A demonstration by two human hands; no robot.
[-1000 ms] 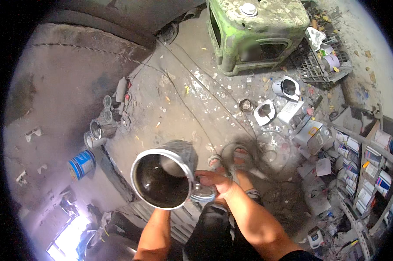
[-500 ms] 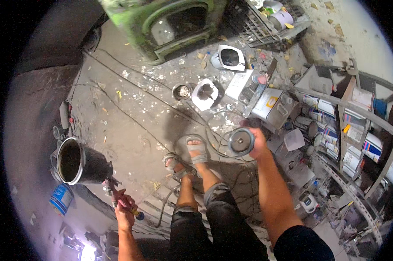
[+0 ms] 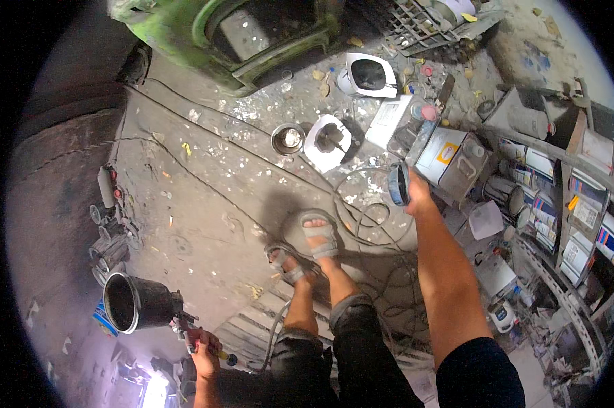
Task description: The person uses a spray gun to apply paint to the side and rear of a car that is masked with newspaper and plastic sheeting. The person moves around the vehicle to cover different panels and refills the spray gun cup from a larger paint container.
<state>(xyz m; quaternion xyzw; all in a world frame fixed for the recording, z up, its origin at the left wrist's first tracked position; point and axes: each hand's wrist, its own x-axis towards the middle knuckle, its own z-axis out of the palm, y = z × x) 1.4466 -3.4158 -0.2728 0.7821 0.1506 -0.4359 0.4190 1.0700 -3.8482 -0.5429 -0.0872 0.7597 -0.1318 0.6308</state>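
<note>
My left hand (image 3: 205, 350) is closed round the grip of a spray gun (image 3: 183, 322) at the lower left. Atop the gun sits a large black cup (image 3: 154, 302), tilted with its uncovered mouth facing left; its inside looks dark. Right of the middle, my right hand (image 3: 420, 194) pinches a round dark lid (image 3: 397, 183) by its edge. The lid is turned nearly edge-on, well apart from the cup. A hose (image 3: 274, 333) runs near the spray gun.
Paint-spattered floor holds a metal can (image 3: 288, 139), a white torn-topped container (image 3: 328, 143) and square tins (image 3: 450, 158). Cables and hoses (image 3: 378, 221) loop near my feet. Shelves of tins (image 3: 545, 183) line the right; a green shell-like body (image 3: 211, 61) stands ahead.
My left hand and the spray gun with its cup have moved down and slightly right in view. My right hand has risen, and the lid has turned from face-up to nearly edge-on.
</note>
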